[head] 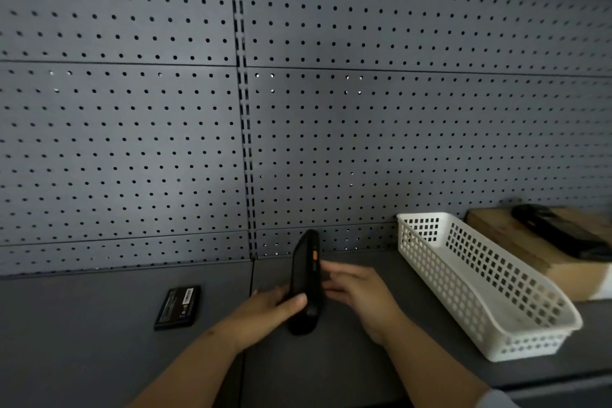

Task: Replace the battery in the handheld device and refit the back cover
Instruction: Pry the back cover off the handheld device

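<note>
Low at centre frame, the handheld device [306, 281] stands on edge, left hand [268, 311] gripping it, right hand's [359, 291] fingers loosely apart beside it. It could topple (narrow footing); the battery [178, 307] lies lower left.

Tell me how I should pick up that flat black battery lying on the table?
Come from above and pinch the battery across its two long edges. It lies flat on the gray table with bare table all around it, and it looks thin, so a thumb and finger on opposite long sides probably hold it best.
</note>
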A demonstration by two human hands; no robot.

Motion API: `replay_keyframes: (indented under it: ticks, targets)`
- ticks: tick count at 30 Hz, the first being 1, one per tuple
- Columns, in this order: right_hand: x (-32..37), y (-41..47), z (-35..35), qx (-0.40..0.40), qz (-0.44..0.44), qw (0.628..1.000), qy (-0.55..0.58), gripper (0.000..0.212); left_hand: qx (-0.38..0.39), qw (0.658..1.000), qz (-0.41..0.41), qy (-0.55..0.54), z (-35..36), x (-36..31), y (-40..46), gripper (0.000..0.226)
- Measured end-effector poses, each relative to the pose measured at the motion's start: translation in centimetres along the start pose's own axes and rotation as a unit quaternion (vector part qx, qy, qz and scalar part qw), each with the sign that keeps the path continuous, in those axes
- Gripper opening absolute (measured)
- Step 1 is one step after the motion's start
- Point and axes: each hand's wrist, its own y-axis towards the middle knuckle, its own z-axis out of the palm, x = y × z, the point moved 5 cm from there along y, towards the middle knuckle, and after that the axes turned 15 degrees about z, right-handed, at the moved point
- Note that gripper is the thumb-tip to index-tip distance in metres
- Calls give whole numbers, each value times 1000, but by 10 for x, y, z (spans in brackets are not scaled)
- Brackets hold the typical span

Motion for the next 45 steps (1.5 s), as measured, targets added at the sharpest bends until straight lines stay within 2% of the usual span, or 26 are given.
replay_keyframes:
  ticks: [1, 4, 6, 8, 11, 14, 17, 23, 26, 29, 36, 42, 45]
  targets:
    - [0, -1, 5, 21, 3, 1000, 6, 31, 14, 1000, 9, -7, 0, 0, 0, 88]
    - [-2, 0, 22, 60, 17, 998, -8, 28, -21, 999, 29, -40, -7, 1, -1, 76]
    - [-5, 2, 27, 54, 24, 997, -45, 28, -58, 997, 43, -16, -13, 8, -4, 108]
    - [-6, 2, 29, 28, 13, 992, -122, 29, -81, 994, 33, 61, -21, 17, -8, 138]
    - [-7, 6, 28, -12, -36, 949, -313, 34, -31, 988, -3, 153, -21, 20, -15, 149]
    - [-13, 11, 32, -13, -53, 915, -400, 38, -4, 987, -13, 162, -21, 18, -18, 150]
    - [-16, 11, 27, -25, -70, 912, -404, 35, 10, 985, -21, 170, -19, 24, -20, 147]
    - [-5, 17, 16, -38, -106, 907, -405, 27, -10, 980, -4, 198, -16, 24, -21, 145]
    - [5, 30, 16, -53, -112, 895, -428, 32, -21, 975, 5, 223, -15, 22, -20, 131]
    - [12, 44, 15, -54, -107, 886, -448, 36, -27, 972, 12, 233, -14, 22, -19, 129]
    - [23, 62, 19, -11, -100, 825, -556, 36, -37, 968, 13, 246, -15, 24, -17, 138]
    - [28, 71, 24, 11, -101, 774, -625, 38, -49, 969, 15, 242, -15, 23, -14, 119]
    - [29, 77, 28, 14, -107, 751, -652, 38, -50, 971, 21, 232, -15, 23, -12, 125]
